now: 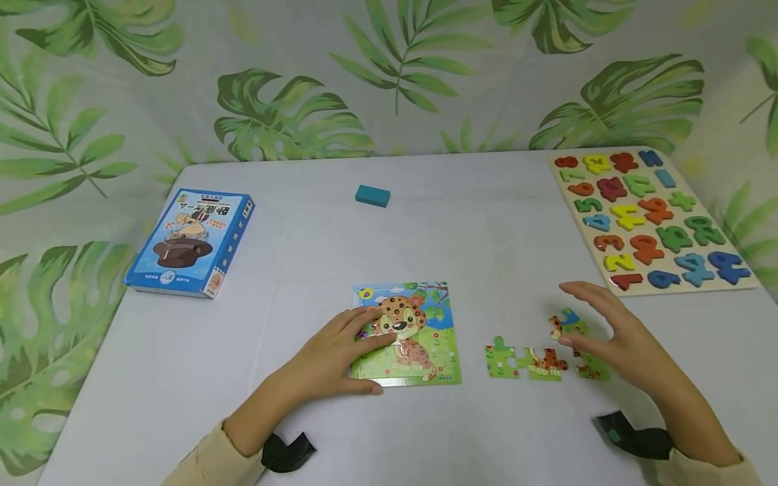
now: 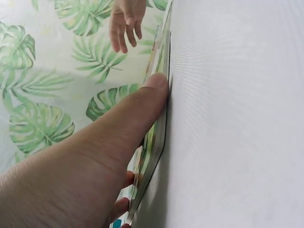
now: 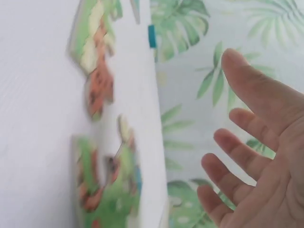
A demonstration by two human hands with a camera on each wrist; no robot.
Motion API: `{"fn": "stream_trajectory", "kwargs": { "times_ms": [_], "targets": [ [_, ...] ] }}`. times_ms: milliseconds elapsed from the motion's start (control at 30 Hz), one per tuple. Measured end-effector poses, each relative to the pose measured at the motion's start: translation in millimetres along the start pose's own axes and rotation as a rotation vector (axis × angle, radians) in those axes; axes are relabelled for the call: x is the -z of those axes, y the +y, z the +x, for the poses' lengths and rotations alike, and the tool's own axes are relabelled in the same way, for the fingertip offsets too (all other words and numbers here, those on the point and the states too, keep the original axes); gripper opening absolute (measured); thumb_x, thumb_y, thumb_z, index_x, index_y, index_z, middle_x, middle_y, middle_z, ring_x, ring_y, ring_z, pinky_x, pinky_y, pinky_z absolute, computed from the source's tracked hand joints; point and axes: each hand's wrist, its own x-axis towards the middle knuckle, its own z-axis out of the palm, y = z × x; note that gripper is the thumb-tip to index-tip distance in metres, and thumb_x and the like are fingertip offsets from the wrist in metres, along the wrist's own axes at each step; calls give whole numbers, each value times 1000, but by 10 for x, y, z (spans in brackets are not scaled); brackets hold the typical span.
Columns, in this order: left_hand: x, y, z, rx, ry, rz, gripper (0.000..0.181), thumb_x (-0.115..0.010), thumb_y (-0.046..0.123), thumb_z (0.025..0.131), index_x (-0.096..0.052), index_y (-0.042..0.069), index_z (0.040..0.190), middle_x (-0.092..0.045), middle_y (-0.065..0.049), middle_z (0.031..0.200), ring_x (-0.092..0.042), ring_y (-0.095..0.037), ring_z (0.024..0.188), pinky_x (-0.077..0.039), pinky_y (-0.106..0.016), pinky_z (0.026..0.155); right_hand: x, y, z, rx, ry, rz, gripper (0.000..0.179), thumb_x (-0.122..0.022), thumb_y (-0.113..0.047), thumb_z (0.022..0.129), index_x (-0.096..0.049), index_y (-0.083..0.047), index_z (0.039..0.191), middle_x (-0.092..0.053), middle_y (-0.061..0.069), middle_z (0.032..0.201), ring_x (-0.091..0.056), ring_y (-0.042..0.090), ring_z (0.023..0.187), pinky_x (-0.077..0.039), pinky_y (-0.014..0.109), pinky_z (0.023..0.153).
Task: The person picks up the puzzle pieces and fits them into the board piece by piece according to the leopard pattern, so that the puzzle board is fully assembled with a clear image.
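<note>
A leopard picture puzzle board [image 1: 446, 351] lies flat at the middle of the table. My left hand [image 1: 334, 351] rests on its left side, fingers spread over the picture and thumb by the near edge. In the left wrist view the thumb [image 2: 123, 118] lies against the edge of the board [image 2: 159, 123]. To the right, my right hand [image 1: 629, 344] hovers over loose jigsaw pieces with thumb and fingers apart, holding nothing. A green piece [image 1: 500, 364] joins a piece with spotted paws [image 1: 547, 366]; other pieces [image 1: 592, 369] are partly hidden beneath the hand.
A blue game box [image 1: 185, 236] lies at the left. A teal block [image 1: 373, 196] sits toward the back. The wooden number and symbol board [image 1: 586, 236] occupies the back right. A leaf-print cloth [image 1: 292, 121] hangs behind the table.
</note>
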Motion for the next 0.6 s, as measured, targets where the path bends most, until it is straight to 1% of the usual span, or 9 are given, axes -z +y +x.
{"fn": "stream_trajectory", "kwargs": {
  "times_ms": [133, 233, 333, 400, 433, 467, 500, 533, 600],
  "targets": [
    [0, 0, 0, 0, -1, -2, 73, -55, 66, 73, -46, 26, 133, -25, -7, 144, -18, -26, 131, -18, -38, 105, -10, 162, -59, -48, -36, -2, 70, -73, -7, 74, -40, -13, 135, -37, 7, 134, -27, -4, 116, -24, 7, 85],
    [2, 2, 0, -4, 4, -2, 73, -56, 66, 73, -46, 26, 133, -25, -7, 143, -19, -26, 131, -18, -38, 105, -23, 264, -74, -44, -67, -7, 68, -72, -9, 75, -41, -12, 134, -38, 7, 133, -30, -5, 112, -26, 7, 82],
    [3, 1, 2, -13, 9, 1, 73, -55, 66, 73, -46, 26, 133, -25, -7, 143, -19, -26, 131, -17, -38, 105, -25, 352, -81, -33, -99, -4, 64, -72, -9, 75, -42, -10, 133, -39, 9, 130, -28, -10, 113, -24, 2, 84],
    [3, -1, 1, -18, 12, 2, 73, -54, 66, 73, -46, 26, 133, -25, -7, 143, -19, -26, 131, -17, -38, 105, -18, 394, -85, -43, -128, -10, 62, -71, -10, 76, -43, -10, 132, -40, 11, 130, -24, -15, 114, -20, 1, 87],
    [3, -1, 0, -21, 13, 1, 73, -54, 66, 73, -46, 26, 133, -25, -8, 143, -19, -26, 131, -17, -38, 105, -13, 408, -86, -57, -143, -12, 61, -70, -12, 77, -43, -11, 132, -40, 12, 130, -22, -16, 115, -20, 7, 94],
    [3, -3, -1, -22, 14, 1, 73, -54, 66, 73, -46, 26, 133, -26, -8, 143, -19, -26, 131, -17, -38, 105, -6, 418, -86, -72, -159, -13, 59, -69, -13, 78, -43, -12, 132, -40, 14, 131, -21, -15, 116, -20, 15, 100],
    [2, -4, -2, -23, 15, 2, 73, -54, 67, 73, -46, 26, 133, -26, -8, 143, -19, -26, 131, -17, -38, 105, -1, 422, -83, -88, -173, -13, 58, -69, -14, 79, -44, -12, 132, -40, 15, 131, -21, -11, 119, -20, 25, 104],
    [0, -6, -3, -23, 14, 2, 73, -54, 67, 73, -46, 26, 133, -26, -8, 143, -19, -26, 131, -17, -38, 105, 5, 424, -77, -106, -186, -15, 57, -68, -16, 80, -44, -13, 131, -40, 15, 131, -22, -3, 123, -20, 37, 105],
    [-4, -9, -5, -20, 12, 2, 73, -53, 67, 73, -46, 26, 133, -25, -7, 143, -19, -26, 131, -16, -38, 105, 14, 418, -59, -137, -208, -22, 55, -68, -20, 80, -45, -14, 131, -40, 17, 132, -25, 14, 127, -21, 57, 97]
  ]
}}
